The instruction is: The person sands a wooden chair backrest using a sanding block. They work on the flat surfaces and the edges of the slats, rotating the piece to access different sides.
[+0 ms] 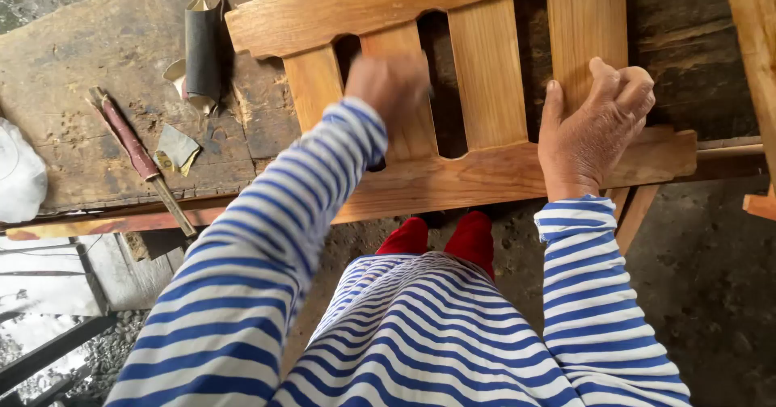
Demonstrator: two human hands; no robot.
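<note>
I've got the slatted wooden frame [485, 164] lying flat, half on the worktop [105, 59] and half jutting out over the floor. My left hand [394, 84] sits on the second slat, blurred, fingers bunched; whether it pinches anything I can't tell. My right hand [594, 132] grips the edge of the far right slat, fingers curled over it, palm on the lower rail. Off left, a roll of dark sandpaper [203, 47], a red-handled tool [137, 158] and a sandpaper scrap [177, 146].
</note>
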